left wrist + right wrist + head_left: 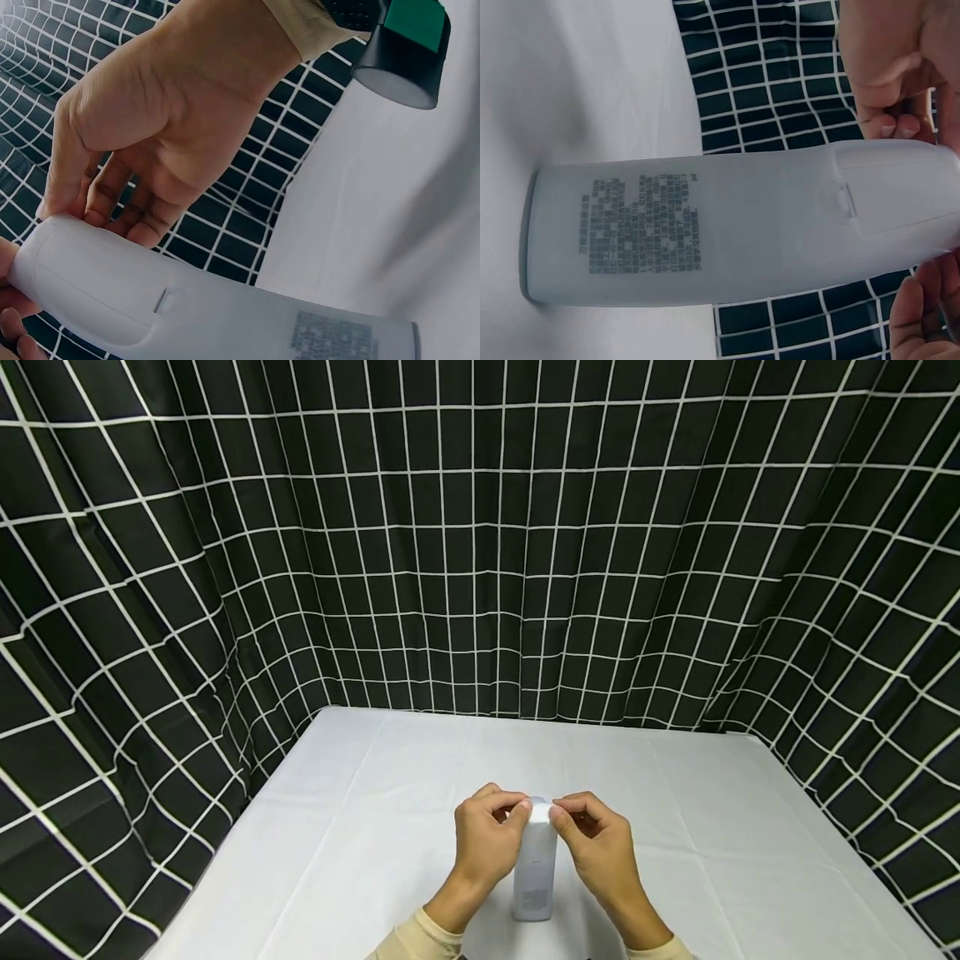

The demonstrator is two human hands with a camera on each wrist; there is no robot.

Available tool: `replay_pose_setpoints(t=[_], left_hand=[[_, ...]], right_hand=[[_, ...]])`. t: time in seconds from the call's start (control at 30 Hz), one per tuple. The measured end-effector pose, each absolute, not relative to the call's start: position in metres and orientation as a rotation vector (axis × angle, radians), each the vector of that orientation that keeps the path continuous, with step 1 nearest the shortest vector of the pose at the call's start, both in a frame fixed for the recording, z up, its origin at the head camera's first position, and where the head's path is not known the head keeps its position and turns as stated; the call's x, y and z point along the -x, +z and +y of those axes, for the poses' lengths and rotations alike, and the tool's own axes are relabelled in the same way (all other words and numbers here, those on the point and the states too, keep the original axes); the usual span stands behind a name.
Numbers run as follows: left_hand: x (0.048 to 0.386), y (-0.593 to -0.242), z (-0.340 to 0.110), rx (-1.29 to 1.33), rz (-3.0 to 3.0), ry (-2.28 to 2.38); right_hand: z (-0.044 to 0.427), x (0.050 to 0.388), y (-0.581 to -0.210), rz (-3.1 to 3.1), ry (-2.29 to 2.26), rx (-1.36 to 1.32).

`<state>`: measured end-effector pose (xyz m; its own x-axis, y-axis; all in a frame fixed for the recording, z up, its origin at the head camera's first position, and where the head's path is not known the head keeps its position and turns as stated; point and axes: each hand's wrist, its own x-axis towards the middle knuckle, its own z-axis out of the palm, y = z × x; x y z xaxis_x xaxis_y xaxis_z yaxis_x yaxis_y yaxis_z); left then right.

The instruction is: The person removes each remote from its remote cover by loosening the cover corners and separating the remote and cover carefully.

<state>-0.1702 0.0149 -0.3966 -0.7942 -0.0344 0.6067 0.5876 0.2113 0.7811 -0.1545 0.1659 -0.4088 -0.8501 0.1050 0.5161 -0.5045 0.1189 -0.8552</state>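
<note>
1. The left hand (483, 839) and right hand (603, 852) pinch the white object's (534, 877) upper end from 9 and 3 o'clock, fingers narrow.
2. From the fingers, its body runs toward 6 o'clock; its long axis looks upright.
3. Both hands are about equally near.
4. Its base seems to rest on the pale worktop (390, 827), toward 6 o'clock.
5. Gridded dark curtain (450, 552) hangs at 9, 12 and 3 o'clock.

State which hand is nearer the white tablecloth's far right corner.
Right. The right hand grips the upper right side of the white bottle-shaped device; the left hand grips its upper left side, farther from the tablecloth corner.
</note>
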Motion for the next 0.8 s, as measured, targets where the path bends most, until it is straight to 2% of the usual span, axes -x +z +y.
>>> replay_pose_setpoints(t=[0.23, 0.8], left_hand=[[0.1727, -0.3953, 0.0145, 0.439, -1.984, -1.624], [0.1799, -0.3925, 0.0136, 0.263, -2.007, -2.055]], right_hand=[[0.1652, 0.1547, -0.4097, -1.956, 1.794, -0.391], [0.1672, 0.1530, -0.4084, -1.951, 1.789, -0.413]])
